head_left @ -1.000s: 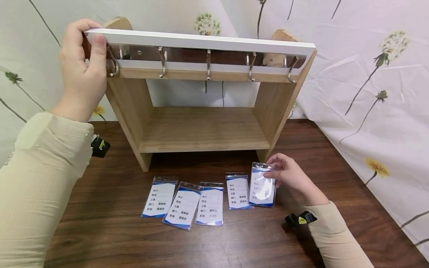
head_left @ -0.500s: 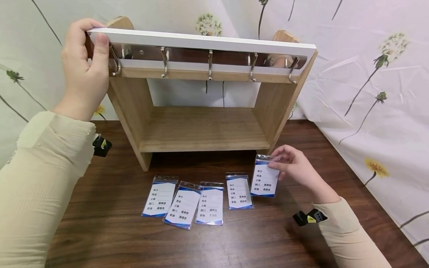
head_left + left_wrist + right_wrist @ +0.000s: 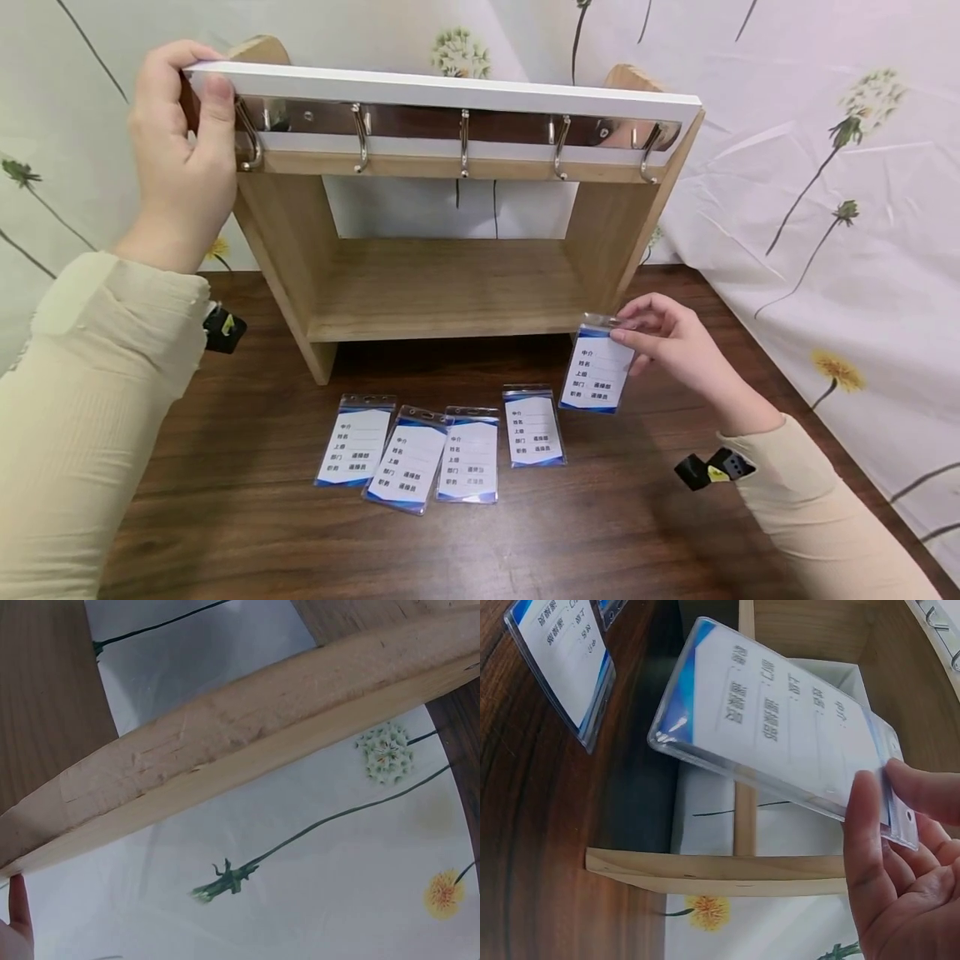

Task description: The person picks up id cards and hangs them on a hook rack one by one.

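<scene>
My left hand (image 3: pixel 183 158) grips the left end of a white board (image 3: pixel 465 87) across the top of a wooden rack (image 3: pixel 450 287), thumb in front. Along that board runs a metal strip with several silver hooks (image 3: pixel 464 143). In my right hand (image 3: pixel 678 354) a clear-sleeved badge (image 3: pixel 597 371) is pinched by its upper right corner, raised off the table before the rack's right leg. The right wrist view shows thumb and fingers on the slotted end of the badge (image 3: pixel 780 720). Only a fingertip of the left hand (image 3: pixel 19 922) shows in the left wrist view.
Several more badges lie in a row on the dark wooden table (image 3: pixel 480 550): a left one (image 3: pixel 356 446), two overlapping beside it, and a lone badge (image 3: pixel 534 429) on the right. A flower-printed cloth (image 3: pixel 795 167) hangs behind and to the right.
My right hand has lifted the rightmost badge off the table, raising it toward the rack and clear of its neighbour. The left hand keeps its grip on the board.
</scene>
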`<control>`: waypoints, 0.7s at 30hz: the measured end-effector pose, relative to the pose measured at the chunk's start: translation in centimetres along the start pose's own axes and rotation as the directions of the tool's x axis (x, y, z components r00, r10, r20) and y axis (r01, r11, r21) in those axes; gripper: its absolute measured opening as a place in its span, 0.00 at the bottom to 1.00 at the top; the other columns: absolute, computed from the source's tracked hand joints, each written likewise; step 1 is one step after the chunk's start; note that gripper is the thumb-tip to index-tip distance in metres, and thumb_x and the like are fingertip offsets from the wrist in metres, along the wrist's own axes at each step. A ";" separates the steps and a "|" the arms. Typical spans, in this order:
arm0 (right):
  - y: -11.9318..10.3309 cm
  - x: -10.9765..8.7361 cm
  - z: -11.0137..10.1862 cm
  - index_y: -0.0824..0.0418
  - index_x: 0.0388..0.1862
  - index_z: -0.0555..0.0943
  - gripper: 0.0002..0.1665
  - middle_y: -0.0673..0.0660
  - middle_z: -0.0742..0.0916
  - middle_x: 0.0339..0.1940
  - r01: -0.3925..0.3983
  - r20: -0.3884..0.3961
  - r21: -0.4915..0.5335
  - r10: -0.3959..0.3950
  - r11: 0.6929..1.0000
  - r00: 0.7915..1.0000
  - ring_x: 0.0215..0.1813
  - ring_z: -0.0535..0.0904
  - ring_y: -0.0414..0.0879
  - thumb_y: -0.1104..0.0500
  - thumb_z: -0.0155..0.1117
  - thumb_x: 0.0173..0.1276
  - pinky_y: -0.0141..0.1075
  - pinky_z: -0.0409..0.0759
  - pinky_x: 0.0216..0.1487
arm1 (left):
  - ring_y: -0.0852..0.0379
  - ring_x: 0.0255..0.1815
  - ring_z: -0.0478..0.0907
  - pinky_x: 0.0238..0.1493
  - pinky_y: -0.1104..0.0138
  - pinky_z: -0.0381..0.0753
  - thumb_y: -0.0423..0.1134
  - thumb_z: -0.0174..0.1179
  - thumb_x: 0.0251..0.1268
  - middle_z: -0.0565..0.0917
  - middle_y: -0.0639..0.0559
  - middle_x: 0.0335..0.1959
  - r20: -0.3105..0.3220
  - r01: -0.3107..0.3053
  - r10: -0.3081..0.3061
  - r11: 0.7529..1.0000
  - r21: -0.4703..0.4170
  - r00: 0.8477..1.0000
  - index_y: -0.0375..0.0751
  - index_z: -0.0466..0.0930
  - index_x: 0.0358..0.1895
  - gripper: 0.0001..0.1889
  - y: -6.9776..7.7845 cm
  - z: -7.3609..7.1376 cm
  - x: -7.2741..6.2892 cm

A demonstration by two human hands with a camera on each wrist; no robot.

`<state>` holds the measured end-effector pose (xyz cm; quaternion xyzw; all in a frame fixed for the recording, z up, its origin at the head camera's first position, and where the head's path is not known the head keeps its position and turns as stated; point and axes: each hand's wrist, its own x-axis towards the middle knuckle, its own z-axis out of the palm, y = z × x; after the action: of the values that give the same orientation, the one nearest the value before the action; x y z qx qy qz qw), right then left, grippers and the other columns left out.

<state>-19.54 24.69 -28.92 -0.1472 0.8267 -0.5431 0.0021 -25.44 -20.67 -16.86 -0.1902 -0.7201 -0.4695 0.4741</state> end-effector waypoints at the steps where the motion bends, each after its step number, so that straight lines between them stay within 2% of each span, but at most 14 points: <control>1: -0.2 0.0 -0.1 0.71 0.45 0.72 0.11 0.41 0.87 0.29 0.008 -0.008 -0.004 -0.008 1.000 1.000 0.23 0.81 0.41 0.71 0.63 0.67 0.40 0.83 0.24 | 0.72 0.33 0.65 0.40 0.76 0.60 0.35 0.47 0.75 0.70 0.69 0.39 0.001 0.001 -0.001 1.000 0.001 1.000 0.48 0.76 0.52 0.11 0.0 0.0 0.0; 7: -1.9 0.2 -1.0 0.71 0.45 0.73 0.11 0.40 0.87 0.29 0.046 -0.032 -0.042 -0.048 0.998 0.998 0.21 0.82 0.43 0.71 0.62 0.67 0.40 0.83 0.24 | 0.72 0.35 0.66 0.41 0.76 0.60 0.35 0.47 0.75 0.70 0.69 0.40 -0.002 0.010 -0.010 1.000 0.007 1.000 0.48 0.76 0.52 0.11 -0.1 0.0 0.0; 14: -3.0 0.7 -2.1 0.69 0.46 0.74 0.09 0.37 0.88 0.31 0.066 -0.013 -0.093 -0.067 0.994 0.998 0.20 0.82 0.43 0.69 0.61 0.69 0.37 0.83 0.25 | 0.73 0.35 0.66 0.40 0.77 0.61 0.35 0.47 0.75 0.70 0.70 0.39 -0.009 0.008 -0.008 1.000 0.009 1.000 0.48 0.76 0.52 0.11 -0.2 0.0 0.0; 18: -3.3 1.2 -2.7 0.64 0.45 0.77 0.08 0.36 0.88 0.33 0.087 0.002 -0.091 -0.088 0.992 0.996 0.20 0.82 0.41 0.70 0.61 0.69 0.35 0.82 0.25 | 0.73 0.34 0.65 0.40 0.77 0.60 0.35 0.47 0.75 0.69 0.70 0.39 -0.002 0.004 -0.004 1.000 0.014 1.000 0.48 0.76 0.53 0.11 -0.1 0.0 -0.1; 21: -3.6 1.4 -3.0 0.57 0.43 0.79 0.10 0.38 0.88 0.33 0.093 0.003 -0.077 -0.093 0.993 0.996 0.20 0.82 0.40 0.70 0.60 0.69 0.34 0.82 0.25 | 0.72 0.33 0.64 0.40 0.77 0.60 0.34 0.47 0.75 0.69 0.69 0.40 -0.005 0.008 -0.008 1.000 0.002 1.000 0.48 0.76 0.52 0.11 -0.1 0.1 0.0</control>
<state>-20.53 25.72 -24.19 -0.1854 0.8392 -0.5103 -0.0293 -25.51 -20.63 -16.93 -0.1855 -0.7202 -0.4711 0.4743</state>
